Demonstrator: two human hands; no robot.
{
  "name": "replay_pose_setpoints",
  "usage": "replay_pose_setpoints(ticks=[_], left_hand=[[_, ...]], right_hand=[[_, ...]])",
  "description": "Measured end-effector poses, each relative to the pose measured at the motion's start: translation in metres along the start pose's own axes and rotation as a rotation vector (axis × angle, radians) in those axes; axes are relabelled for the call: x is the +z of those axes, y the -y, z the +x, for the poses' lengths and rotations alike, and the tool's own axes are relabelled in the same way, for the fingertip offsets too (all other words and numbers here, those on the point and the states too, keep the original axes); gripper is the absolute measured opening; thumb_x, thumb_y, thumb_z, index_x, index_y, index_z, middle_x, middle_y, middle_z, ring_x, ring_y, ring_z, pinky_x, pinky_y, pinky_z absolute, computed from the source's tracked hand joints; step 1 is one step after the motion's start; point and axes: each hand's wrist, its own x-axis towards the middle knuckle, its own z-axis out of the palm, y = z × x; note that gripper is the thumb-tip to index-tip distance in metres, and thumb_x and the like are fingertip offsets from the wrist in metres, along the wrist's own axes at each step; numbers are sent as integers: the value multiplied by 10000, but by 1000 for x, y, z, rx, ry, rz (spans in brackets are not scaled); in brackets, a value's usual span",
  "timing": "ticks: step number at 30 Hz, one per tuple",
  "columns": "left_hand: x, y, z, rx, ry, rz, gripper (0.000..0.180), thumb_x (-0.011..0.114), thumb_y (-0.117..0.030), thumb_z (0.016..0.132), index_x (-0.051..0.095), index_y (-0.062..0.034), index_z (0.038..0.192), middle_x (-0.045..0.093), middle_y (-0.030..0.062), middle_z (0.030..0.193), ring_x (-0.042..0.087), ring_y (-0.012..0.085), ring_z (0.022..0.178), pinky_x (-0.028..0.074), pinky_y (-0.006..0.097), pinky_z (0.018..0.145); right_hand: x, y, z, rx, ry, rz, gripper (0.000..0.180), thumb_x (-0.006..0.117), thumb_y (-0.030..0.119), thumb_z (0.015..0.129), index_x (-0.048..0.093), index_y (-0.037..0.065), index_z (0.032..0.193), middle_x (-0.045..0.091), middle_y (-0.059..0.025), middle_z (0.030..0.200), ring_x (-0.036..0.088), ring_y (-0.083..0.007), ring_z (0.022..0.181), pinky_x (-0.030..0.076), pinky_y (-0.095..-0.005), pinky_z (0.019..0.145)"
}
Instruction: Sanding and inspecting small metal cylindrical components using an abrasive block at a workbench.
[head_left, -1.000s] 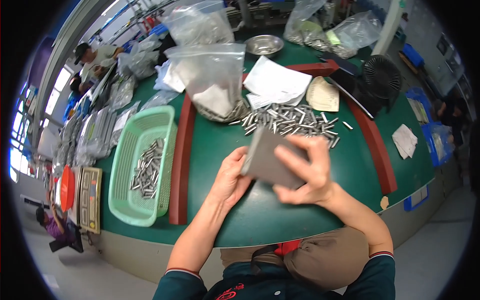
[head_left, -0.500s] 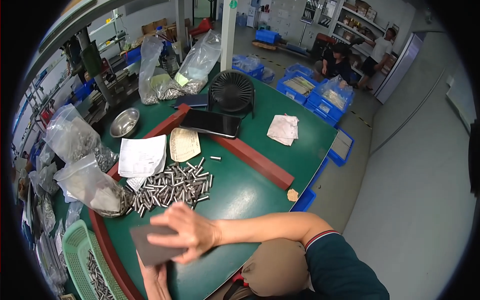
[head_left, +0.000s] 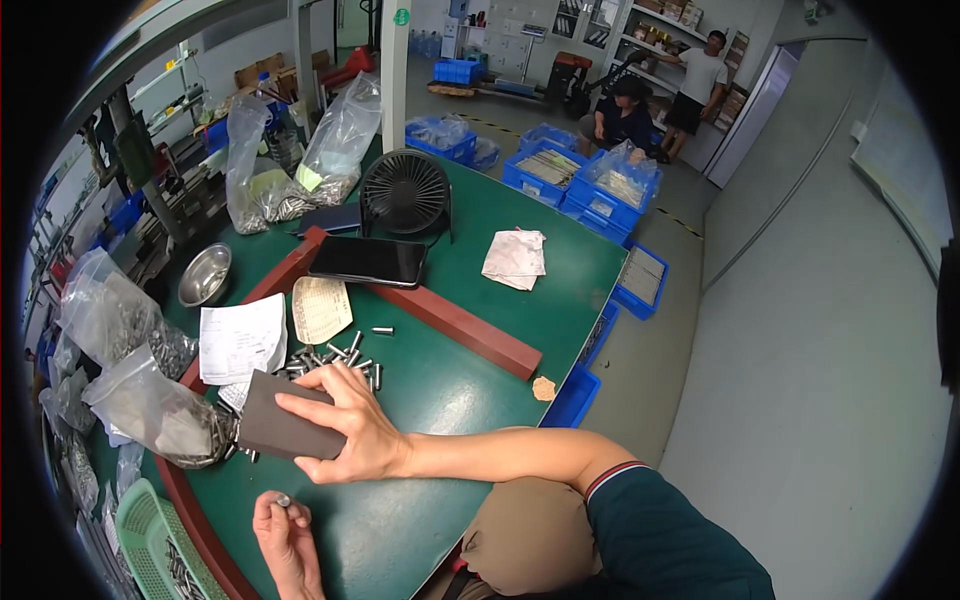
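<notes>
A flat dark grey-brown block (head_left: 268, 432), which looks like a sanding pad, is gripped in my right hand (head_left: 355, 430), fingers spread across its top. It is held over the near side of a heap of short metal pins (head_left: 352, 358) and hides much of that heap. Nearer to me, my left hand (head_left: 287, 548) pinches one metal pin (head_left: 283, 501) upright between thumb and fingers, its round end facing up. The two hands are apart. A single pin (head_left: 382, 330) lies away from the heap on the green table (head_left: 430, 380).
Red-brown bars (head_left: 460, 325) edge the work area. Bags of pins (head_left: 160, 415), a green basket (head_left: 150, 520) and a steel bowl (head_left: 206, 275) stand left. Papers (head_left: 243, 335), a phone (head_left: 368, 262), a fan (head_left: 405, 190) and a cloth (head_left: 514, 258) lie beyond. Two people are far off.
My right hand has lifted the block off my left hand and carried it toward the heap. The left hand, partly covered before, now shows its pin. The whole view has shifted.
</notes>
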Motion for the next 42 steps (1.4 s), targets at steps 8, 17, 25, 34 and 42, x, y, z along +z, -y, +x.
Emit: replay_pose_setpoints(ticks=[8,17,25,34,42], left_hand=[[-3,-9,5,15,-36,-235,289,646,-160,933,503,-10,1135,448,-15,840,406,74,722,383,236,661],[0,-9,7,-39,-20,-267,179,668,-189,917,603,-114,1067,532,9,837,475,114,777,378,266,780],[12,-10,6,-84,-99,-323,289,710,-141,874,608,-61,1132,654,43,1051,611,144,972,492,315,917],[18,-9,4,-109,-113,-214,229,662,-138,910,618,-14,1096,665,54,997,635,159,978,521,309,897],[15,-3,1,-114,-160,-157,266,643,-151,915,603,-17,1141,655,81,1050,643,192,937,532,319,849]], right_hand=[[9,-11,4,88,9,31,618,793,252,605,667,74,1183,560,-124,1105,525,-278,1034,452,-399,917],[10,0,2,22,114,27,615,763,193,572,668,16,1153,555,-139,1044,530,-270,925,434,-380,845],[6,20,-2,-328,226,-24,657,767,277,519,687,120,1152,582,-154,1139,546,-270,887,391,-392,787],[3,20,0,-358,217,2,657,769,278,525,681,106,1153,588,-155,1117,543,-262,859,404,-392,779],[10,23,4,-386,163,-8,643,762,281,531,681,107,1145,589,-146,1115,538,-262,856,394,-387,758]])
